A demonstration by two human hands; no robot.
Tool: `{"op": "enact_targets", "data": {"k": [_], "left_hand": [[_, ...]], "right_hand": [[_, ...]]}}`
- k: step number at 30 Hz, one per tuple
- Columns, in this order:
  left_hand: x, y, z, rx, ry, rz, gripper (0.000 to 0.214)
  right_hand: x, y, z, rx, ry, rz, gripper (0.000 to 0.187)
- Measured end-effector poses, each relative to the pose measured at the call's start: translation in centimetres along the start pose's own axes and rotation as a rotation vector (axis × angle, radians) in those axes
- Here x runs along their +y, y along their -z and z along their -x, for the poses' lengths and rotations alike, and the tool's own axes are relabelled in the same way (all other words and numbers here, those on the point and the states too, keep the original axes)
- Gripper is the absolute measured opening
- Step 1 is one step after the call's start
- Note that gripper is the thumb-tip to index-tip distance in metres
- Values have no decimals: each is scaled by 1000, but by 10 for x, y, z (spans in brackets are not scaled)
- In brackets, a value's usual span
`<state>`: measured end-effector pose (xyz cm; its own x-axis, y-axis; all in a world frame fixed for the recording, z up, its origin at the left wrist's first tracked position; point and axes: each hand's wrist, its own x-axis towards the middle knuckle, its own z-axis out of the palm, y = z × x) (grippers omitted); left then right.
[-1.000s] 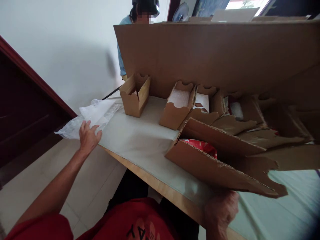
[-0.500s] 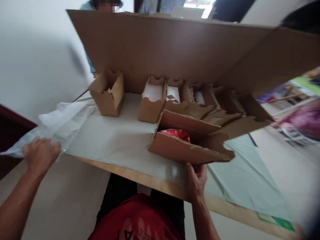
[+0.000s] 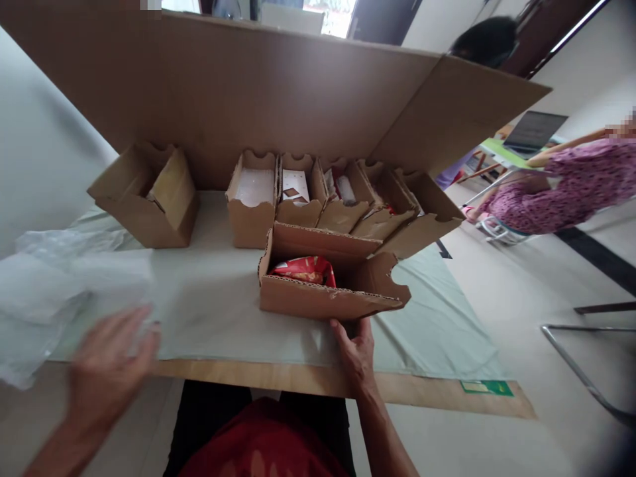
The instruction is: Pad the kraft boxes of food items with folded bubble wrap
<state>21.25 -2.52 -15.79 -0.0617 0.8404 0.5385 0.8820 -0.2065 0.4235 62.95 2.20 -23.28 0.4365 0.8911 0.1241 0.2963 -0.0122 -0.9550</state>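
Blur softens the left hand [image 3: 110,363], fingers loosely spread beside the clear plastic [image 3: 42,281]. The right hand [image 3: 356,351] touches the front box [image 3: 313,300], fingertips hidden, its grip impossible to tell.

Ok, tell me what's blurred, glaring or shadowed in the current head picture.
Head view, blur: the left hand is smeared, the right hand and box are clearer; head view, glare: the opening at the top is washed out, and a soft sheen lies on the panel; head view, shadow: a faint patch darkens the wall, and the lower right corner goes dark.
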Motion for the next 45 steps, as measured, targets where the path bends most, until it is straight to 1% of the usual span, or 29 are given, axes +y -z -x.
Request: {"op": "enact_targets", "data": {"k": [1,2,3,4,5,6,8,9,11,14,16,18,21,23,25,27,30,31,32,33,34,35,37,39,40,42,43,44,45], "left_hand": [[19,-23,-1,53,-80,-27,40],[37,-47,-2,27,-115,0,38],[54,-70,-3,-9,-106,23,39],[68,-90,-4,-1,-100,36,40],[79,-109,-6,-21,-71,68,42],[89,-123,-8,-47,-37,104,43],[100,-143,-11,-112,26,187,40],[104,-149,-12,-141,52,223,37],[108,-153,-12,-160,88,271,28],[110,-151,-7,-131,94,292,21],[112,-151,-4,-103,74,294,21],[113,-155,-3,-86,71,294,21],[115,-165,-8,-103,111,303,23],[115,-169,-15,-102,120,305,26],[113,-163,-22,-69,98,317,26],[110,-148,-28,-40,68,347,21],[103,-111,-30,-49,59,379,20],[102,-98,-29,-62,62,385,20],[101,-86,-27,-84,61,394,19],[100,-74,-25,-118,53,411,19],[100,-64,-23,-165,38,434,19],[101,-56,-20,-222,16,461,19],[103,-41,-17,-354,-48,506,22],[106,-28,-14,-489,-136,513,26],[107,-23,-13,-549,-185,499,28],[109,-13,-10,-653,-263,457,30],[110,-9,-8,-692,-285,441,30],[110,-7,-6,-719,-294,433,30],[109,-7,-3,-734,-293,430,30]], "right_hand": [[0,0,0,3,-4,13,57],[0,1,1,4,-7,25,56],[0,2,1,4,-8,35,55],[0,3,2,3,-9,41,53],[0,4,3,-1,-8,43,51],[-1,5,3,-7,-8,41,49],[-1,5,5,-15,-15,28,47],[-1,6,6,-14,-25,22,47],[0,6,8,-4,-51,28,46],[1,9,10,-3,-66,80,40],[0,10,9,-20,-63,92,37],[-1,10,5,-33,-66,76,35],[-3,7,-9,-44,-58,58,37],[-4,6,-19,-60,-50,60,38],[-5,8,-24,-52,-29,83,41],[-4,14,-22,4,29,134,44],[-7,26,-5,114,161,236,43],[-11,28,3,126,207,260,40],[-16,29,11,111,261,273,36],[-23,28,19,64,327,271,33],[-31,25,27,-15,406,253,33],[-41,18,33,-121,492,229,38],[-63,0,41,-368,663,199,54],[-83,-22,43,-602,779,229,67],[-91,-33,41,-709,815,262,69],[-96,-53,37,-892,869,330,67],[-93,-63,35,-957,886,357,63],[-88,-72,32,-997,897,374,57],[-80,-80,31,-1010,897,384,51]]}}
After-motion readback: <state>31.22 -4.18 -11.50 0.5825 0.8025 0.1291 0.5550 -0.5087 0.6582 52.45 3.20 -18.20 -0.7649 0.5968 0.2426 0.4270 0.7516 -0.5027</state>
